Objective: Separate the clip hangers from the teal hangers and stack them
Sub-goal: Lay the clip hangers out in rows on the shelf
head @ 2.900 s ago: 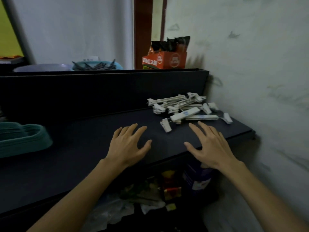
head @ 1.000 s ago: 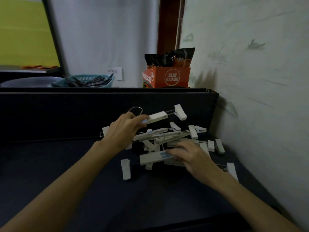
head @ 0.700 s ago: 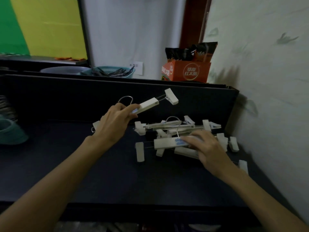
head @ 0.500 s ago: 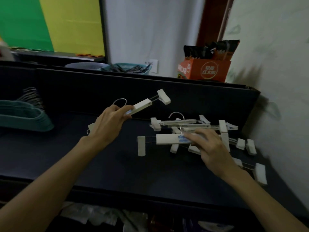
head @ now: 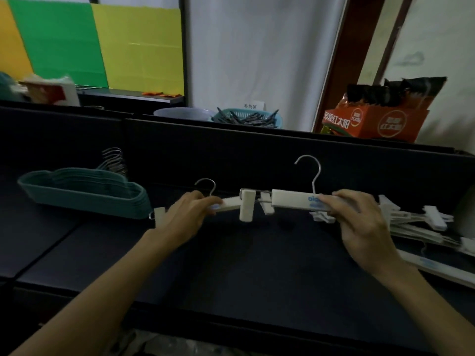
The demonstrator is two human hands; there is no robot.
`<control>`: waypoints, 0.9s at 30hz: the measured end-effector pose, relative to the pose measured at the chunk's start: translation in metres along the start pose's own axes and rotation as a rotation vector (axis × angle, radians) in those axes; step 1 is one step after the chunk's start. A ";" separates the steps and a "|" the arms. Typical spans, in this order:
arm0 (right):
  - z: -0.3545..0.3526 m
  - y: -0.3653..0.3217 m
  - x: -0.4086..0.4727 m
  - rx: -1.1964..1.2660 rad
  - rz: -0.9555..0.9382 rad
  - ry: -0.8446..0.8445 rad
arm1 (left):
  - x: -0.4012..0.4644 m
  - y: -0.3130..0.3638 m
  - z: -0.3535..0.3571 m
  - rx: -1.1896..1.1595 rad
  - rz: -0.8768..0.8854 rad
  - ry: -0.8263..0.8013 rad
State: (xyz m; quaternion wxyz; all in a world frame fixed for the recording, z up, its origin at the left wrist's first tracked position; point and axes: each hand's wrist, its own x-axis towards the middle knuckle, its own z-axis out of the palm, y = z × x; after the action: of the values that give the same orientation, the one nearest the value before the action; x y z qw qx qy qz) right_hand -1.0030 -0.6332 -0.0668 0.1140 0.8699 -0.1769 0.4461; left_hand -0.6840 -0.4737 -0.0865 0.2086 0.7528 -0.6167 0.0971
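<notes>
My left hand (head: 186, 217) grips a white clip hanger (head: 230, 203) by its bar, its metal hook rising behind my fingers. My right hand (head: 359, 222) pinches a second white clip hanger (head: 293, 200) with blue lettering, hook upright. Both are held level above the dark table (head: 244, 265), their inner clips almost touching in the middle. A loose pile of white clip hangers (head: 421, 224) lies at the right. The stack of teal hangers (head: 84, 192) lies at the left, hooks pointing back.
A dark partition wall (head: 231, 150) runs along the table's back. Behind it stand a teal basket of dark clips (head: 248, 118), a pale basin (head: 183, 114) and an orange snack box (head: 375, 122). The wall closes off the right side.
Both hands lifted their clip hangers away from the pile and moved left toward the table's middle; the right hanger now hangs off the table. The view swung left, bringing the teal stack closer.
</notes>
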 end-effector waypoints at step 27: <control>0.006 -0.058 0.005 -0.153 0.240 -0.074 | 0.063 -0.038 0.021 -0.218 0.142 -0.337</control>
State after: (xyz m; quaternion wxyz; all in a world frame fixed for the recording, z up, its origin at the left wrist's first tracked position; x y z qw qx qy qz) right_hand -0.9725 -0.5836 -0.0686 0.1191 0.8470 -0.3174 0.4094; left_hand -0.6352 -0.5327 -0.0872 0.1752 0.6859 -0.7014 -0.0830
